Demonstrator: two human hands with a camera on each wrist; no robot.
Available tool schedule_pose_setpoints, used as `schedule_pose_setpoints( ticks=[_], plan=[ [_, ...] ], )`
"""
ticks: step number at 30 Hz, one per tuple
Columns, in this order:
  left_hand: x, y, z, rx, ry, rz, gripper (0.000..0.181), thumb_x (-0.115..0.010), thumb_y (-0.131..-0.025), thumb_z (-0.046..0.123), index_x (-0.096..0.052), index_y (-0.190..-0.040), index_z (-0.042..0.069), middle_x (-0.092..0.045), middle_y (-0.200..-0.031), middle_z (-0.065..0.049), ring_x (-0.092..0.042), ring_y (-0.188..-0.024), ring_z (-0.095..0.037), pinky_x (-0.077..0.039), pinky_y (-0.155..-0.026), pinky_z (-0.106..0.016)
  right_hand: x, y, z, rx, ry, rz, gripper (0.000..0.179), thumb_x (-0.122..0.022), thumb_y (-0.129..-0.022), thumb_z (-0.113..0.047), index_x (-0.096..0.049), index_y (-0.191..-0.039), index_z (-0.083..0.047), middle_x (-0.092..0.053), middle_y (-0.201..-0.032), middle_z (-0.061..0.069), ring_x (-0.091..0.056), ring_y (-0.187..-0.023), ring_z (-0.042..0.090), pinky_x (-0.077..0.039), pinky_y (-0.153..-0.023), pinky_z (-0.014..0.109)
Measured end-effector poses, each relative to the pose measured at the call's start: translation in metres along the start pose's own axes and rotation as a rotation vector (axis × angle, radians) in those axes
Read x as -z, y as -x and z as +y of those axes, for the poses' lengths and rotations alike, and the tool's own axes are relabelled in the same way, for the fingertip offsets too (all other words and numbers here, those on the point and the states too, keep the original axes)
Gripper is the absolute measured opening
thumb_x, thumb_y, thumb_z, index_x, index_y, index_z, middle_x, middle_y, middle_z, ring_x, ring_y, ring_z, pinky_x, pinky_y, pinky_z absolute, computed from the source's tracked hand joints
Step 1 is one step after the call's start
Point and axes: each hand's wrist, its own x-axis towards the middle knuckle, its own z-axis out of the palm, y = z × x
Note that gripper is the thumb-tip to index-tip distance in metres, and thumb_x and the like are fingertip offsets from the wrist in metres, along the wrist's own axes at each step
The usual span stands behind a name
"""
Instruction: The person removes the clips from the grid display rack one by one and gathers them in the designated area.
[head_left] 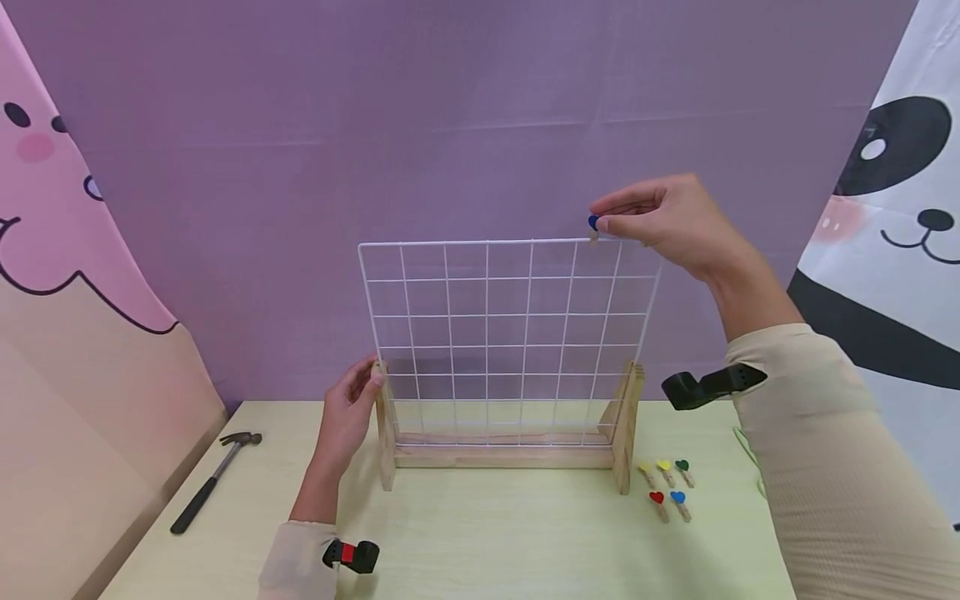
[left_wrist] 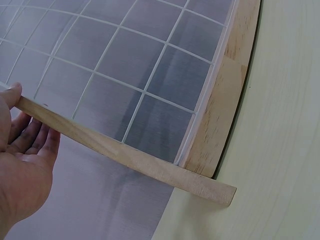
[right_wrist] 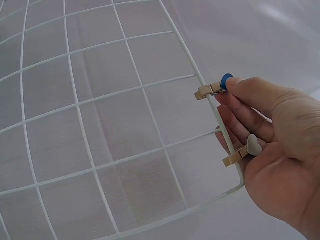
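Observation:
A white wire grid (head_left: 487, 315) stands upright in a wooden stand (head_left: 502, 457). At the top wire, my right hand (head_left: 675, 225) pinches a small wooden clothespin with a dark blue top (right_wrist: 210, 90) between thumb and fingers. The clothespin's wooden end lies across that wire. Nearer the grid's corner, a clothespin with a white heart (right_wrist: 254, 145) sits on the same wire, beside my right palm. Down at the left, my left hand (head_left: 348, 408) grips the upper end of the stand's left post (left_wrist: 135, 159), thumb on one side and fingers on the other.
Several clothespins with coloured hearts, among them a red heart clothespin (head_left: 657, 500), lie on the table right of the stand. A claw hammer (head_left: 217, 482) lies at the left. Behind the table hangs a purple cloth (head_left: 450, 100). Something green (head_left: 746, 450) shows beside the right sleeve.

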Motion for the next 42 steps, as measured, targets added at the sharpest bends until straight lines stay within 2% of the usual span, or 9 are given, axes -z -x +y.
schedule_pose_setpoints(
  ticks=[8,18,26,33,36,40,42],
  plan=[
    [-0.001,-0.001,-0.002,0.001,0.001,0.002,0.047,-0.06,-0.106,0.028,-0.052,-0.149,0.011,-0.061,-0.145,-0.012,-0.058,-0.123,-0.005,-0.046,-0.097,-0.006,-0.003,-0.001,0.001,-0.001,-0.028,0.018,0.028,-0.078,-0.093,-0.027,-0.078,-0.118,-0.012,-0.078,-0.095,-0.016,-0.066,-0.103,0.005,-0.05,-0.083,0.017],
    [-0.001,-0.003,-0.003,0.01,-0.002,0.002,0.048,-0.06,-0.106,0.028,-0.051,-0.15,0.012,-0.058,-0.148,-0.011,-0.055,-0.134,-0.019,-0.045,-0.096,-0.003,-0.007,-0.003,0.006,0.043,-0.066,0.079,0.025,-0.076,-0.095,-0.019,-0.079,-0.117,-0.008,-0.077,-0.089,-0.02,-0.071,-0.092,-0.001,-0.053,-0.081,0.011],
    [-0.002,-0.004,-0.004,-0.003,0.0,0.001,0.049,-0.06,-0.106,0.028,-0.051,-0.15,0.01,-0.058,-0.148,-0.014,-0.054,-0.135,-0.022,-0.045,-0.097,-0.003,-0.009,-0.003,0.01,0.047,-0.055,0.111,0.022,-0.076,-0.095,-0.02,-0.08,-0.115,-0.011,-0.075,-0.09,-0.024,-0.068,-0.095,0.0,-0.052,-0.081,0.012],
    [-0.001,-0.005,-0.003,-0.007,0.02,-0.005,0.047,-0.06,-0.106,0.026,-0.052,-0.15,0.011,-0.058,-0.149,-0.014,-0.053,-0.136,-0.019,-0.045,-0.098,-0.003,-0.01,-0.002,0.01,0.05,-0.09,0.124,0.02,-0.075,-0.095,-0.02,-0.081,-0.113,-0.012,-0.076,-0.09,-0.022,-0.069,-0.094,0.0,-0.052,-0.081,0.012],
    [-0.001,-0.005,-0.003,-0.008,0.021,-0.004,0.046,-0.06,-0.106,0.025,-0.052,-0.15,0.011,-0.059,-0.148,-0.014,-0.054,-0.134,-0.018,-0.045,-0.098,-0.004,-0.01,-0.002,0.009,0.06,-0.127,0.147,0.018,-0.076,-0.095,-0.019,-0.081,-0.111,-0.012,-0.076,-0.089,-0.022,-0.068,-0.094,0.001,-0.053,-0.078,0.013],
    [-0.002,-0.005,-0.004,-0.002,0.006,0.001,0.047,-0.06,-0.106,0.027,-0.052,-0.15,0.01,-0.059,-0.148,-0.013,-0.054,-0.134,-0.018,-0.045,-0.097,-0.003,-0.007,-0.001,0.008,0.071,-0.175,0.177,0.017,-0.076,-0.095,-0.016,-0.081,-0.11,-0.011,-0.076,-0.089,-0.021,-0.066,-0.089,0.003,-0.052,-0.068,0.018],
    [-0.003,-0.005,-0.004,-0.003,-0.002,-0.001,0.048,-0.06,-0.106,0.028,-0.052,-0.15,0.01,-0.058,-0.148,-0.014,-0.054,-0.135,-0.019,-0.045,-0.097,-0.003,-0.004,0.001,0.008,0.086,-0.202,0.193,0.017,-0.076,-0.095,-0.015,-0.081,-0.11,-0.01,-0.077,-0.09,-0.018,-0.066,-0.089,0.004,-0.052,-0.069,0.016]
  ],
)
